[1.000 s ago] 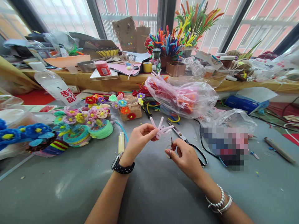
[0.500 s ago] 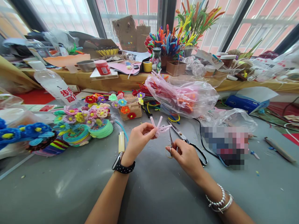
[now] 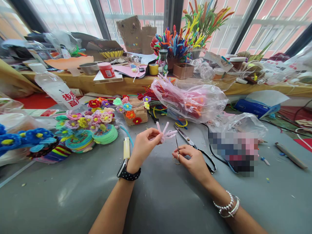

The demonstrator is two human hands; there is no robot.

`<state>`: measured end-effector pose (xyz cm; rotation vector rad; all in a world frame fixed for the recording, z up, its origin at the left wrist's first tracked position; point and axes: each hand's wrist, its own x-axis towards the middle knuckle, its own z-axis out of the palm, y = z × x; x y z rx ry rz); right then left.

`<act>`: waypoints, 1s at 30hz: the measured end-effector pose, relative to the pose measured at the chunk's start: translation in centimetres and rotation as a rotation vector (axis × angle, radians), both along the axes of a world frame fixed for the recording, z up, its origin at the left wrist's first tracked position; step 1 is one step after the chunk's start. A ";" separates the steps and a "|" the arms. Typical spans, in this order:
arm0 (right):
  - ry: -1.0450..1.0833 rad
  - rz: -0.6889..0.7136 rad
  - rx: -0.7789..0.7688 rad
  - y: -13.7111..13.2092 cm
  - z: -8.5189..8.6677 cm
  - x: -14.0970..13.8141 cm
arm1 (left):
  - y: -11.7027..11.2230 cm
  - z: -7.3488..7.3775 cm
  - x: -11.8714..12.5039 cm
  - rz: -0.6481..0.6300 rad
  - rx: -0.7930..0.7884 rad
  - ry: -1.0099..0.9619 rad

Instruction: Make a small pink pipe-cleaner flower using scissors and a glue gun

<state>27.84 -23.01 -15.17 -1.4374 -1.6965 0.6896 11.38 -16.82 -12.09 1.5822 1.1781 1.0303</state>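
Note:
Between the fingertips of my left hand (image 3: 148, 143) is a bent pale pink pipe cleaner piece (image 3: 167, 132), with several fuzzy ends sticking up and to the right. My right hand (image 3: 191, 157) is closed on a small pair of scissors (image 3: 177, 146), its fingers at the handles and the thin blades pointing up. The blade tips are just below the right-hand end of the pink piece. Behind my right hand, a larger pair of scissors (image 3: 187, 138) with black handles lies on the grey table (image 3: 156, 201).
To the left are a lighter (image 3: 126, 148), baskets of pipe-cleaner flowers (image 3: 105, 135) and a tilted plastic bottle (image 3: 55, 86). A pink plastic bag (image 3: 187, 97) lies beyond my hands. At right are a black cable (image 3: 211, 143), a blue packet (image 3: 257, 107) and a stick (image 3: 290, 156).
My right hand has shifted slightly and turned, and the small scissors' blades now look closer together. My left hand keeps its hold on the pink piece, almost unmoved.

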 end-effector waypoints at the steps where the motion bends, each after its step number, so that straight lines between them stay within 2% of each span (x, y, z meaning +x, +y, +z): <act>1: 0.015 0.005 -0.011 0.0 0.0 0.0 | 0.0 0.0 0.0 0.001 -0.002 0.003; 13: -0.002 0.027 0.018 0.1 -0.3 -0.1 | 0.0 0.2 -0.2 0.022 -0.038 0.002; 26: -0.017 0.122 -0.028 -0.2 -0.1 -0.3 | -0.1 0.4 0.0 0.008 -0.070 -0.063; 30: -0.048 0.112 -0.050 -0.2 0.1 -0.2 | -0.2 0.6 0.0 0.008 -0.074 -0.084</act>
